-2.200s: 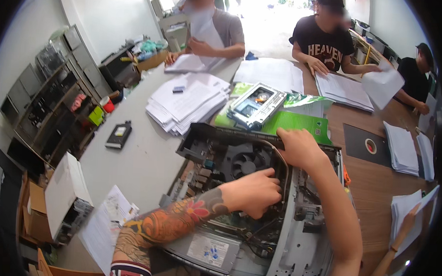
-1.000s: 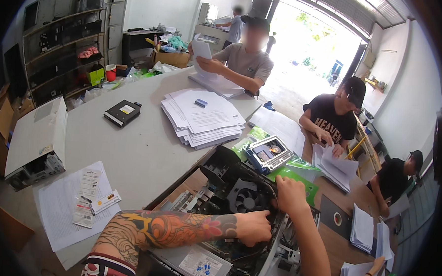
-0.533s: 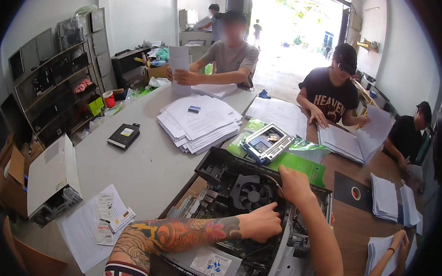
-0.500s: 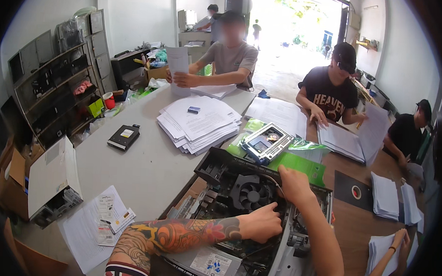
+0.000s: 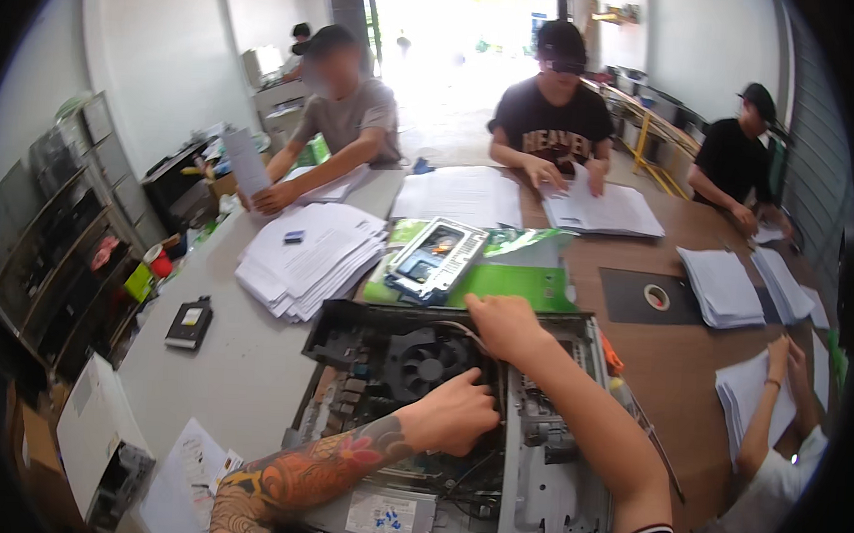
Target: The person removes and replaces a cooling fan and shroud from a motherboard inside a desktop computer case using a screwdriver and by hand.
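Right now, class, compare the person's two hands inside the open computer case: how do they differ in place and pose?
The left hand sits low in the open computer case, beside the black cooling fan, fingers curled down into the parts; the right hand lies farther back, by the case's rear edge, palm down. The left forearm is tattooed; the right is bare. Both are bare hands touching the case's insides.

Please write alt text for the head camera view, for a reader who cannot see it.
Both hands, left hand and right hand, reach into an open grey metal desktop computer case beside its black cooling fan; people sort white paper stacks around the table.
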Action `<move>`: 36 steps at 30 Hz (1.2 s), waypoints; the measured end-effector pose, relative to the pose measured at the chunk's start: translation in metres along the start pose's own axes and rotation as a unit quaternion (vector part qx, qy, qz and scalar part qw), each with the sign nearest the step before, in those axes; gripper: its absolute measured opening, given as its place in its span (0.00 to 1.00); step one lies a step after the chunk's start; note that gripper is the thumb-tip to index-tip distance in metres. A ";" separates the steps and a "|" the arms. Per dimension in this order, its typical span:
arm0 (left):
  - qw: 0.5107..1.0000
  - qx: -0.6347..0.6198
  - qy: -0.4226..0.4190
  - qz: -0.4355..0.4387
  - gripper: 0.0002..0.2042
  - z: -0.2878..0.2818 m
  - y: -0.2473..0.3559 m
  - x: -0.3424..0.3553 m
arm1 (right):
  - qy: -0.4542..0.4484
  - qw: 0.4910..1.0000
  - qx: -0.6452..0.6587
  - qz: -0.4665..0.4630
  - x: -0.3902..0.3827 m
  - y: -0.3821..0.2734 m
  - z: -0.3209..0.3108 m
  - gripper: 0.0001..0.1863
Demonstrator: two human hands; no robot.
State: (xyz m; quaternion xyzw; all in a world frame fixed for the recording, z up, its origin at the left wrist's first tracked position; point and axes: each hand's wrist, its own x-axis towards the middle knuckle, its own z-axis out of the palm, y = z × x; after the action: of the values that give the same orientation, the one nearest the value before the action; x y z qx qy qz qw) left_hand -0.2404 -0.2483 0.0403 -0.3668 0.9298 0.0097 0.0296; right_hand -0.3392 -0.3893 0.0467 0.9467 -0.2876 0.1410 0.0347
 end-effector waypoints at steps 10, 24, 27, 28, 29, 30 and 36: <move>0.997 0.060 -0.055 0.005 0.08 -0.017 0.010 0.007 | -0.043 0.999 0.001 0.007 -0.006 0.003 -0.010 0.12; 0.997 0.081 -0.008 0.012 0.08 -0.008 0.006 0.009 | -0.055 0.998 0.020 0.018 -0.004 0.010 -0.005 0.10; 0.996 0.086 -0.013 0.006 0.08 -0.013 0.010 0.002 | -0.070 0.997 0.013 0.024 -0.001 0.002 -0.004 0.13; 0.996 0.093 -0.014 0.003 0.08 -0.015 0.010 0.001 | -0.071 0.997 0.013 0.018 0.002 0.002 -0.004 0.13; 0.996 0.087 -0.015 -0.001 0.08 -0.013 0.008 0.000 | -0.063 0.998 0.011 0.023 0.004 0.002 -0.005 0.14; 0.996 0.087 0.002 0.010 0.08 -0.010 0.005 0.001 | -0.054 0.998 0.009 0.030 0.004 0.002 -0.004 0.14; 0.997 0.072 -0.031 0.004 0.07 -0.012 0.010 -0.001 | -0.068 0.997 0.003 0.020 0.004 -0.001 -0.004 0.13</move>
State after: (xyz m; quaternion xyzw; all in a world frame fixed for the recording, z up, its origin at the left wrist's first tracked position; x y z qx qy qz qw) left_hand -0.2475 -0.2410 0.0518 -0.3596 0.9281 -0.0457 0.0848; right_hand -0.3370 -0.3901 0.0512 0.9481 -0.3082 0.0780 0.0095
